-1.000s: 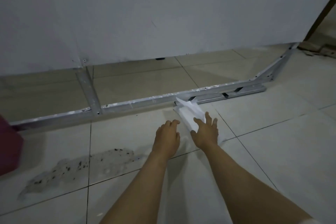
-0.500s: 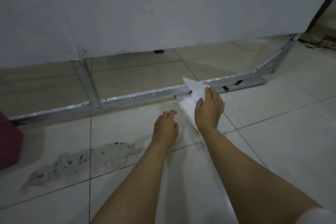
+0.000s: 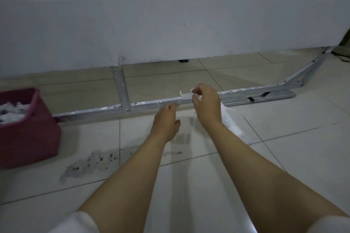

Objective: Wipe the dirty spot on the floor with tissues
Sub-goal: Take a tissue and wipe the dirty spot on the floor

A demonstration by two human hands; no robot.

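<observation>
A grey smear with dark specks, the dirty spot (image 3: 91,164), lies on the pale floor tiles at lower left, partly behind my left forearm. My right hand (image 3: 207,104) pinches a white tissue (image 3: 232,125) at its top corner and holds it lifted; the sheet hangs blurred down the right side of my wrist, a small corner showing left of my fingers. My left hand (image 3: 166,122) hovers just left of it, fingers loosely curled, holding nothing. Both hands are above the floor in front of the metal rail, right of the spot.
A dark red bin (image 3: 28,128) with crumpled white tissues stands at the left edge, beside the spot. A metal frame rail (image 3: 147,104) runs across the floor under a large white panel (image 3: 170,15), with an angled brace at far right.
My right hand has raised the tissue off the floor and pinches its top. The left hand has lifted too. The view has shifted left, bringing the red bin into sight.
</observation>
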